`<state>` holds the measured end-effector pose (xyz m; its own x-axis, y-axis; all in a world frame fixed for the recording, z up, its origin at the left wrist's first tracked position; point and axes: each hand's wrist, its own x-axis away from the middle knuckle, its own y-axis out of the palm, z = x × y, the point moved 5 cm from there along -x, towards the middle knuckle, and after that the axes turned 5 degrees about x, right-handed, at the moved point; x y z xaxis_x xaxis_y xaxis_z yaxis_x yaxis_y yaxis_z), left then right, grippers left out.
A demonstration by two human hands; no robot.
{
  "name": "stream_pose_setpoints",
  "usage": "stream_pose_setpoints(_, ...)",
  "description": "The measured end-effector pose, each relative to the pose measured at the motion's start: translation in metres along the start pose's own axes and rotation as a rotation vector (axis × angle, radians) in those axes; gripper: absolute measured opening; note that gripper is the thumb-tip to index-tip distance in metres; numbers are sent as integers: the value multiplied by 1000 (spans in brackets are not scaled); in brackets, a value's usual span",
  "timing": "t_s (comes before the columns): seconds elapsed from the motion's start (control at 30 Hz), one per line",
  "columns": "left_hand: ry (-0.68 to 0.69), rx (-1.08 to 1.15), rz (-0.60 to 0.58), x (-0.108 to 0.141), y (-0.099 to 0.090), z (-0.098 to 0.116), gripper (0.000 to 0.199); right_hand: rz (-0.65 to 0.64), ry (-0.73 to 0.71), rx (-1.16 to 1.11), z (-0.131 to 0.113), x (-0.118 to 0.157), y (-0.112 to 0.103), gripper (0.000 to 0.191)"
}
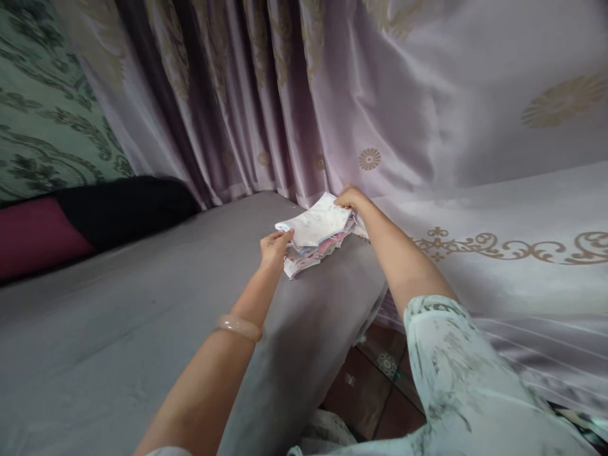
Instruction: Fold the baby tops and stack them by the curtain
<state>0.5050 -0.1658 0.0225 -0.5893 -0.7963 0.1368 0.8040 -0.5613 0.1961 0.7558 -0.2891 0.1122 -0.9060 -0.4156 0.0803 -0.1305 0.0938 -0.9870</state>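
Note:
A white folded cloth with a faint print and a blue edge lies on top of a stack of folded cloths, some with pink and red patterns. The stack rests near the far right corner of the grey covered surface. My left hand pinches the near left edge of the white cloth, thumb on top. At its far right edge, my right hand grips the same cloth with bent fingers. A pale bangle sits around my left forearm.
Purple and white curtains hang behind and to the right of the surface. A black and dark red cushion lies at the back left, before a green patterned wall. Brown floor tiles show below the right edge.

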Motion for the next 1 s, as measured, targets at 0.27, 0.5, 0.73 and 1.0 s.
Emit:
stream_pose_setpoints(0.27, 17, 4, -6, -16, 5, -26, 30, 47, -6, 14, 2, -3, 7, 3)
stream_pose_setpoints(0.5, 91, -256, 11, -19, -7, -35, 28, 80, 15, -28, 10, -2, 21, 5)
stream_pose_setpoints(0.73, 210, -556, 26, -10, -11, -24, 24, 105, 39, -52, 16, 6, 38, 13)
stream_pose_setpoints(1.0, 554, -842, 63, 5, -2, -2, 28, 293, -51, 26, 3, 26, 44, 35)
